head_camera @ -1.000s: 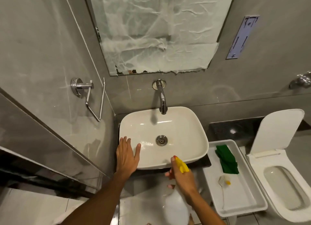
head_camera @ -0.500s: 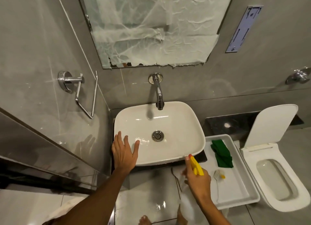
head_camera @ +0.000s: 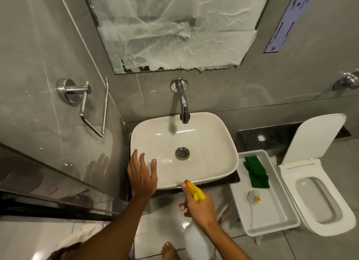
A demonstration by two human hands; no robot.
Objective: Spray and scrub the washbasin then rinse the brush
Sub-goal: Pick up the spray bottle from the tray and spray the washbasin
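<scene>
A white washbasin [head_camera: 213, 143] with a chrome drain [head_camera: 182, 153] sits under a wall tap [head_camera: 183, 104]. My left hand [head_camera: 140, 174] rests flat on the basin's front left rim, fingers apart. Just below the front rim, my right hand [head_camera: 198, 207] grips a white spray bottle [head_camera: 196, 242]; its yellow nozzle [head_camera: 196, 190] points toward the basin. A small brush [head_camera: 252, 198] with a thin white handle lies in a white tray [head_camera: 272, 217] to the right, below a green cloth [head_camera: 256, 172].
A toilet [head_camera: 320, 197] with its lid up stands right of the tray. A chrome towel holder [head_camera: 87, 104] sticks out from the left wall. A paper-covered mirror [head_camera: 174, 30] hangs above the tap. A bare foot [head_camera: 169, 250] shows on the wet floor.
My right hand swung the spray bottle right toward the tray, then back left to the basin's front rim. My left hand stayed on the rim.
</scene>
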